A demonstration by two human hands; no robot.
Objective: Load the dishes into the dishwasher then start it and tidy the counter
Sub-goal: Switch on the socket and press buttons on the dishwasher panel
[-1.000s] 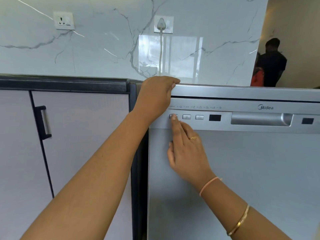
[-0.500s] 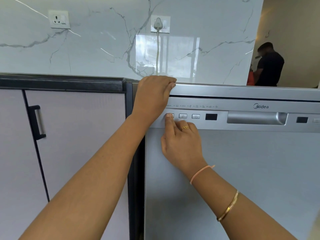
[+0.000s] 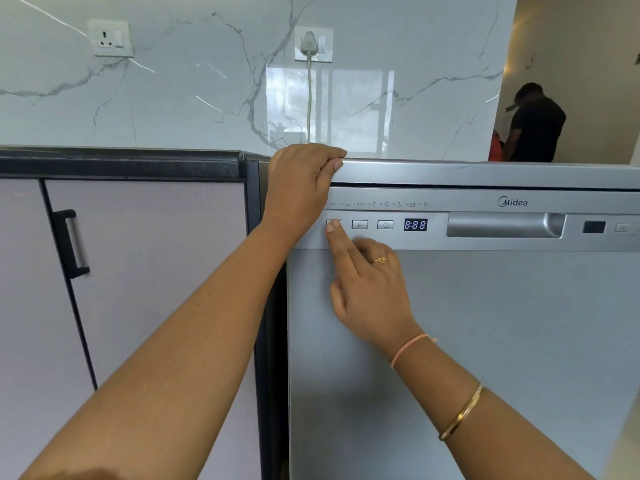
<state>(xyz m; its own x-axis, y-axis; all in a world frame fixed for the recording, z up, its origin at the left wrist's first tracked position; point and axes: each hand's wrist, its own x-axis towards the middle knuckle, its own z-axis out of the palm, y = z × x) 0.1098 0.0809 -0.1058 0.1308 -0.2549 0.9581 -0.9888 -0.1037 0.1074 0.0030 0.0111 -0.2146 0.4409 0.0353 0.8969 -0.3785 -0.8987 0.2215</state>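
A silver dishwasher [image 3: 485, 341] fills the right half of the view with its door closed. My left hand [image 3: 299, 185] rests over the top left corner of the dishwasher, fingers curled on its top edge. My right hand [image 3: 370, 292] points up with the index fingertip on the leftmost button [image 3: 333, 223] of the control panel, the other fingers folded. To the right of that button are a P button [image 3: 360, 224], a timer button [image 3: 385, 224] and a lit display [image 3: 415, 225] reading 8:88. The recessed door handle [image 3: 505, 225] sits further right.
A pale cabinet door with a black handle [image 3: 71, 244] stands to the left under a dark counter edge [image 3: 121, 164]. A plug and cord [image 3: 309, 81] hang on the marble wall. A person in black [image 3: 535, 123] stands in the far right doorway.
The display, dark before, now shows lit digits. My right index finger has stayed on the leftmost button while the hand shifted slightly. The left hand has kept its place.
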